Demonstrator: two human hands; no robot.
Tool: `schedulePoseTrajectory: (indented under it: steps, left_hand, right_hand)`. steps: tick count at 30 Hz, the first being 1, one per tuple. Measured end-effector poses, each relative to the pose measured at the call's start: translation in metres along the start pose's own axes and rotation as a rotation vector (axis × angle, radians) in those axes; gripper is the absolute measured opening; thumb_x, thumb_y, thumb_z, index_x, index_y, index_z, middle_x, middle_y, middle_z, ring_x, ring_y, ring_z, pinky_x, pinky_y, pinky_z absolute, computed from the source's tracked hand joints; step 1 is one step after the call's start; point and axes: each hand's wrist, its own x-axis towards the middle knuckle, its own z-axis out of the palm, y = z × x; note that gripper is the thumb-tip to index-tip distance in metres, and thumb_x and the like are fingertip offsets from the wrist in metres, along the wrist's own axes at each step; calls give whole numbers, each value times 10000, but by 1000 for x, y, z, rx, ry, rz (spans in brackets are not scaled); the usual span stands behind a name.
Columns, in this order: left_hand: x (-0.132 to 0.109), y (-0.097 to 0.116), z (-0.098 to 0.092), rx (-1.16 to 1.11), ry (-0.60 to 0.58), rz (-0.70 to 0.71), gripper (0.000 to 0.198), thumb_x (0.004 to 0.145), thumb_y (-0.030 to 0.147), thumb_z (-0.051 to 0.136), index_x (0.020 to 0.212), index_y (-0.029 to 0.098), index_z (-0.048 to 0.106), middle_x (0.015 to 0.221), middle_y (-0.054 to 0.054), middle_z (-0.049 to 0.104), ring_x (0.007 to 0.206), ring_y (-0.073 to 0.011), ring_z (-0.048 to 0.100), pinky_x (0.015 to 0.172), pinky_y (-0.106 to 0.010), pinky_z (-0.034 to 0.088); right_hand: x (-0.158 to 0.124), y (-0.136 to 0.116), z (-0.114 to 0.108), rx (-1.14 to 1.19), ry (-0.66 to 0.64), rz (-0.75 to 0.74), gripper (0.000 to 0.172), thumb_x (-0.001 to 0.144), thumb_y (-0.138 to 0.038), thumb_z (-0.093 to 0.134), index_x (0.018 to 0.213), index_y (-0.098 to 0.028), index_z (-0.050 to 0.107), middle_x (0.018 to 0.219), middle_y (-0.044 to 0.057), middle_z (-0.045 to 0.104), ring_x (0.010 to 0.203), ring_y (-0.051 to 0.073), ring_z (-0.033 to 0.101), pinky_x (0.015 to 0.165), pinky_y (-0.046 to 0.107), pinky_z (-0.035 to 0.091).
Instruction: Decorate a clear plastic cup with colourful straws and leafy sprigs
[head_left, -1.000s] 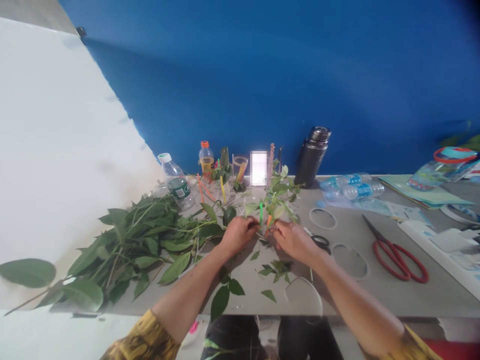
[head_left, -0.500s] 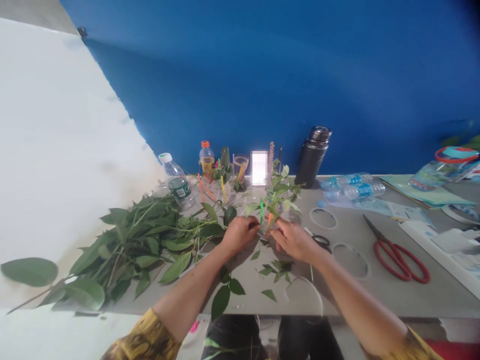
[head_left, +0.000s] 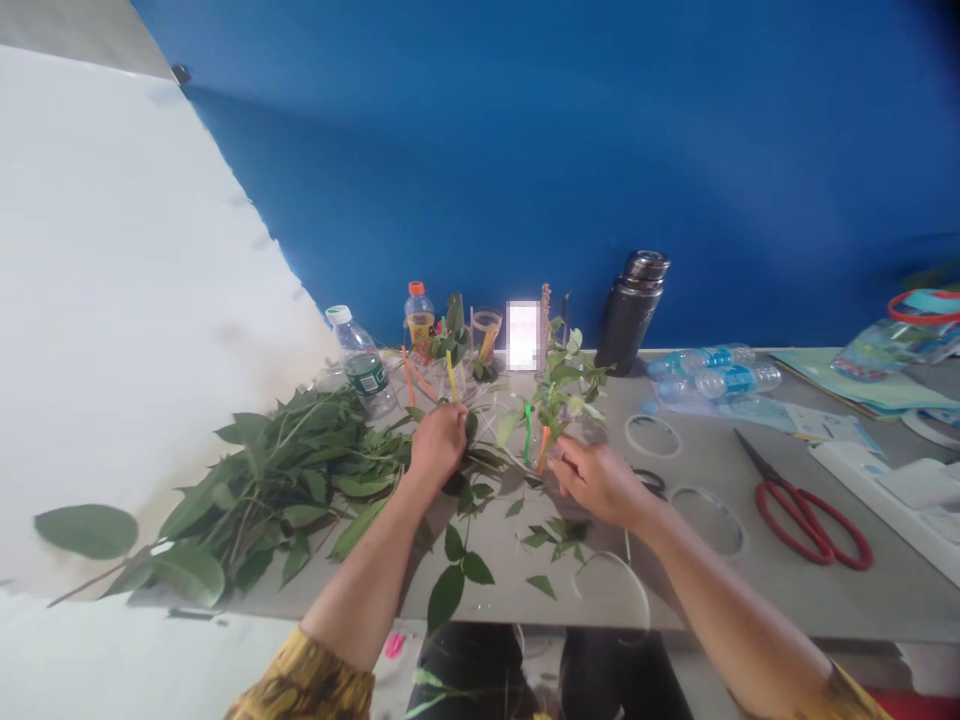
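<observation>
My left hand [head_left: 440, 440] is closed over the edge of the leafy stems, below a yellow straw [head_left: 451, 376]; what its fingers hold, if anything, is hidden. My right hand [head_left: 592, 478] has its fingers bent together at the base of a small plant arrangement [head_left: 566, 385], beside an orange straw [head_left: 544, 448]. A green straw [head_left: 528, 430] stands just left of the orange one. Cut leaf pieces [head_left: 555, 537] lie below my hands. To the left spreads a large pile of green leafy branches [head_left: 300, 480].
A clear bottle [head_left: 367, 375], an orange-capped bottle [head_left: 419, 325] and a dark thermos [head_left: 632, 315] stand at the back. On the right lie red-handled scissors [head_left: 810, 518], tape rings [head_left: 653, 436], plastic bottles [head_left: 739, 380] and a white power strip [head_left: 885, 500].
My left hand has moved left and slightly up, away from the plant arrangement to the leafy stems. My right hand remains by the orange straw. The view has shifted slightly.
</observation>
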Motion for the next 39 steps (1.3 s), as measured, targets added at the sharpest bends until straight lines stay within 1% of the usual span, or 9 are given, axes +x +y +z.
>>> schedulePoseTrajectory:
  steps: [4, 8, 13, 18, 21, 27, 32, 34, 39]
  left_hand:
    - [3, -7, -1, 164, -109, -117, 277, 981, 220, 464, 1073, 180, 723, 1070, -157, 760, 1049, -290, 713, 867, -346, 503]
    - [1, -10, -2, 255, -89, -61, 329, 946, 272, 562, 1220, 122, 666, 1192, -212, 718, 1216, -338, 641, 979, -384, 486]
    - [-2, -13, -5, 284, -119, -84, 347, 935, 278, 579, 1220, 100, 667, 1185, -228, 718, 1206, -360, 638, 996, -409, 482]
    - [-1, -14, -7, 163, -134, -160, 407, 898, 239, 603, 1301, 184, 629, 1144, -177, 741, 1149, -336, 668, 876, -378, 512]
    - [-1, -16, -10, 113, -122, -154, 433, 891, 191, 565, 1322, 199, 607, 1095, -136, 760, 1060, -294, 704, 855, -351, 506]
    - [-3, -24, -10, 199, -153, -107, 272, 859, 384, 651, 1018, 172, 711, 1066, -181, 754, 1059, -347, 692, 790, -357, 504]
    - [3, -34, -6, -2, -239, -85, 93, 777, 246, 670, 848, 200, 707, 802, -56, 745, 803, -233, 697, 691, -286, 448]
    - [6, -38, -8, -77, -197, -70, 75, 801, 238, 625, 763, 199, 676, 734, -36, 714, 736, -210, 666, 667, -283, 426]
    - [7, -46, -25, -260, 50, -36, 169, 829, 256, 568, 669, 202, 569, 640, 2, 622, 643, -174, 572, 620, -281, 381]
  right_hand:
    - [-3, 2, -1, -16, 41, -47, 191, 971, -233, 454, 841, -225, 594, 691, 21, 720, 567, 164, 615, 607, 260, 400]
    - [-6, 8, -1, -4, 106, -99, 228, 977, -285, 450, 837, -226, 620, 673, 23, 699, 593, 167, 622, 640, 263, 419]
    - [-6, 13, -3, 26, 227, -65, 251, 953, -337, 510, 979, -210, 726, 674, 24, 719, 590, 165, 622, 630, 261, 424]
    - [-7, 14, -10, 45, 347, -159, 299, 932, -366, 540, 703, -210, 654, 605, 13, 655, 528, 129, 512, 580, 255, 386]
    - [-9, 13, -12, 56, 390, -260, 341, 939, -369, 524, 647, -213, 606, 552, 1, 581, 501, 120, 446, 553, 255, 358]
    - [-9, 7, 3, 21, 203, -371, 363, 972, -368, 517, 671, -201, 635, 590, 15, 607, 538, 122, 485, 571, 248, 354]
    - [-5, 6, 21, -73, 54, -420, 305, 976, -334, 539, 755, -191, 694, 650, 33, 684, 584, 135, 566, 613, 249, 354]
    - [-4, 8, 25, -97, 22, -417, 297, 976, -314, 543, 754, -190, 697, 655, 32, 690, 592, 136, 575, 617, 247, 345]
    - [-2, 13, 27, -121, 13, -382, 296, 983, -305, 561, 750, -188, 700, 652, 29, 688, 596, 136, 579, 622, 246, 341]
